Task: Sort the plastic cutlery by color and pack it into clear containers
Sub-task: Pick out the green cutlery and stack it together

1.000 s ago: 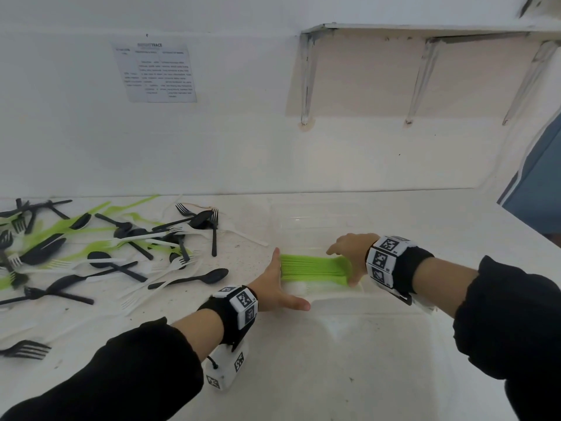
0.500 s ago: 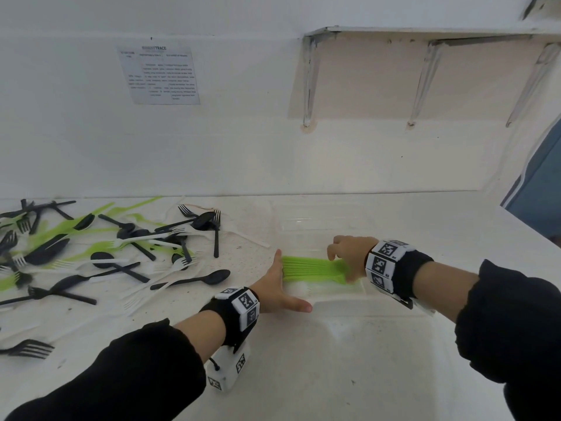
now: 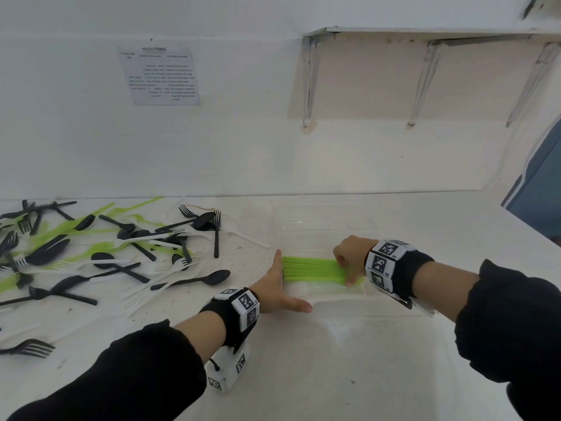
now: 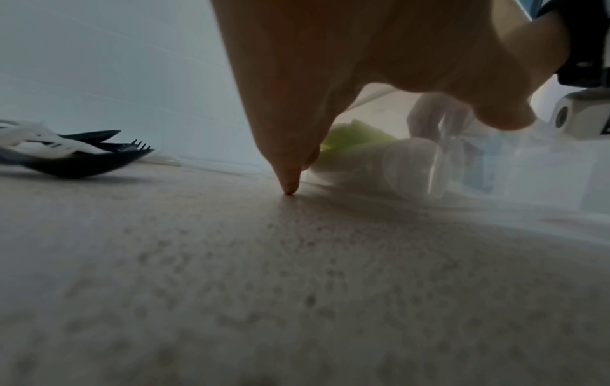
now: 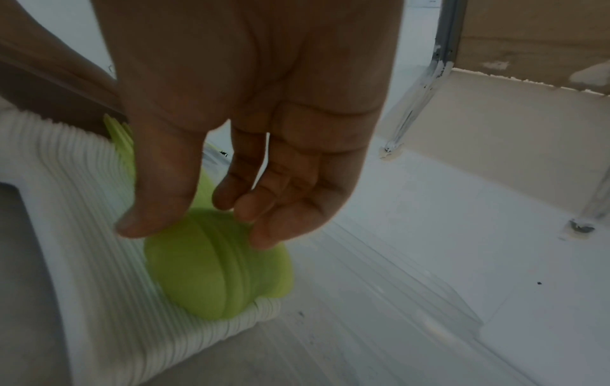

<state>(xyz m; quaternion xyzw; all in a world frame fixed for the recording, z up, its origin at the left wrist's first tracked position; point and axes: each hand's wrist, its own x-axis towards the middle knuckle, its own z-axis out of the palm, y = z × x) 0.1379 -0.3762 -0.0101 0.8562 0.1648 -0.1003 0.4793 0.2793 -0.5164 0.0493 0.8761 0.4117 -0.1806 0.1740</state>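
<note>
Resting in the clear container (image 3: 321, 226) on the white counter (image 3: 334, 360): one stack of green spoons (image 3: 312, 270), laid side by side on edge, handles pointing left, bowls to the right.

Right hand (image 3: 349, 256): at the stack's right end. Thumb and fingertips (image 5: 264, 235) curl down and pinch the nested green spoon bowls (image 5: 217, 271). A row of white cutlery (image 5: 82, 209) lies packed just beside the green stack, on its near side, also inside the container.

Left hand (image 3: 279, 287): at the stack's left end, outside the container wall. Fingers are straight and together, palm flat against the wall, thumb stretched along the container's near edge; nothing is gripped. In the left wrist view a fingertip (image 4: 290, 188) touches the counter, and the green spoons (image 4: 356, 135) show blurred through the clear wall.

Loose pile (image 3: 106, 247): left of the container, well apart from it, black, green and white forks and spoons lie mixed and overlapping. One black spoon (image 3: 194, 279) lies nearest the left hand. One black fork (image 3: 27, 347) lies alone at the counter's near left.

Wall behind the container: a printed sheet (image 3: 159, 75), text too small to read; a shelf (image 3: 425, 34) on brackets to the right.
</note>
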